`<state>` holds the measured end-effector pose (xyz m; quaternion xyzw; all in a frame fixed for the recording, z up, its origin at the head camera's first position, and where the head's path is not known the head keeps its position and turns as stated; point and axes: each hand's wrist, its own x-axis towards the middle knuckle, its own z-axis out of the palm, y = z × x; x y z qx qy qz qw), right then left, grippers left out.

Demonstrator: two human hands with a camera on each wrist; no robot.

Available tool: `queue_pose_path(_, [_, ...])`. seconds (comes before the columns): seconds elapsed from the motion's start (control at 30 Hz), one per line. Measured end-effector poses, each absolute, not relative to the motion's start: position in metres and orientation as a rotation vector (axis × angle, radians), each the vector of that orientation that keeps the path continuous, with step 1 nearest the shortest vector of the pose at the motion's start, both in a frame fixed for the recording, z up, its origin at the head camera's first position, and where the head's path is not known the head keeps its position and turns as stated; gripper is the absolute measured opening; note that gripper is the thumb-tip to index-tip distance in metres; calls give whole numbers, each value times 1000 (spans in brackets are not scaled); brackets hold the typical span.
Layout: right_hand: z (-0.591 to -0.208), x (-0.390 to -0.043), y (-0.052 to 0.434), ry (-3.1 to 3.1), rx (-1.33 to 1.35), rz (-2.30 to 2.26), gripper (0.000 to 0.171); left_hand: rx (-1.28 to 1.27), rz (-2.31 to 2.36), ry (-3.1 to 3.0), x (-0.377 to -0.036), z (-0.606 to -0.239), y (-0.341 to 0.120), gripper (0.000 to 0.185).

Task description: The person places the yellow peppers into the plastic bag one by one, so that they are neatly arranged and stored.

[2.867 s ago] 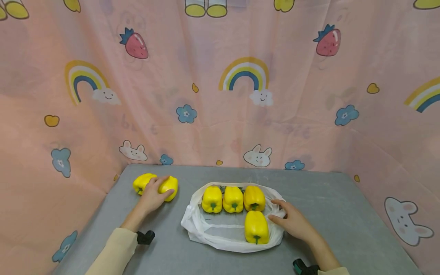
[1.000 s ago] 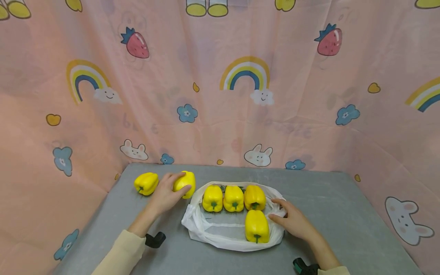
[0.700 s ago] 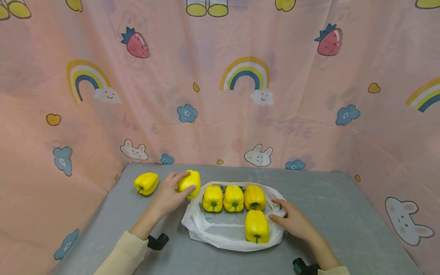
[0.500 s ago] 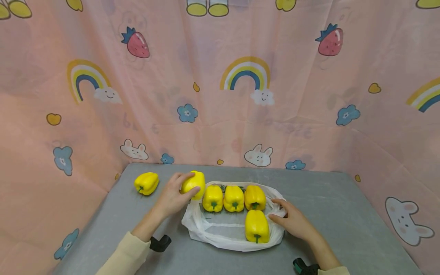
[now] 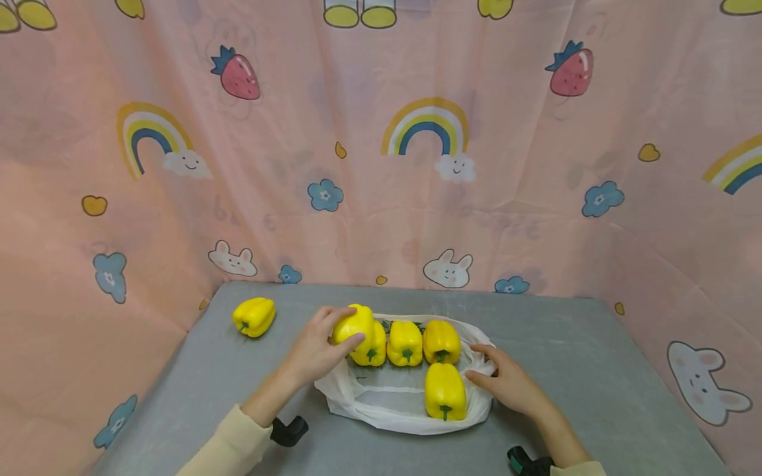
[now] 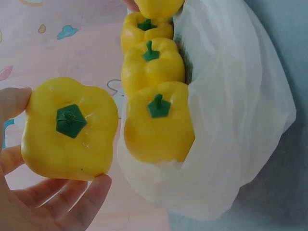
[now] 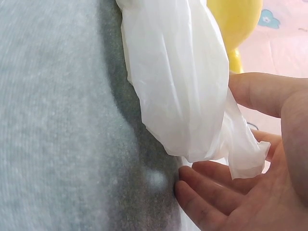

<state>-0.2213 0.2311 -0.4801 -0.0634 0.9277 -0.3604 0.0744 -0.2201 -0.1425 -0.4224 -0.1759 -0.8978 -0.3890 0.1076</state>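
Observation:
My left hand (image 5: pixel 318 350) holds a yellow bell pepper (image 5: pixel 352 325) between thumb and fingers, over the left rim of a white plastic bag (image 5: pixel 405 424). In the left wrist view, the held pepper's green stem end (image 6: pixel 71 120) faces the camera. Inside the spread bag, three yellow peppers form a back row; the held one overlaps the leftmost pepper (image 5: pixel 375 354) in the head view. Another pepper (image 5: pixel 445 391) lies at the front right. My right hand (image 5: pixel 512 383) holds the bag's right edge, with a white fold (image 7: pixel 245 154) between thumb and fingers.
One more yellow pepper (image 5: pixel 254 317) lies on the grey tabletop (image 5: pixel 553 344) at the back left. A pink printed curtain (image 5: pixel 381 218) rises behind the table and along both sides. Dark wrist mounts (image 5: pixel 290 431) sit below the hands.
My left hand has carried the pepper rightward from beside the loose one at the back left to the bag's left rim. My right hand stays at the bag's right edge.

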Motion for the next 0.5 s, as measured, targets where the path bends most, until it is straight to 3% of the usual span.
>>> queue_pose_path(0.5, [-484, -222, 231, 2799, -210, -1077, 66, -629, -1197, -2674, -208, -436, -122, 53])
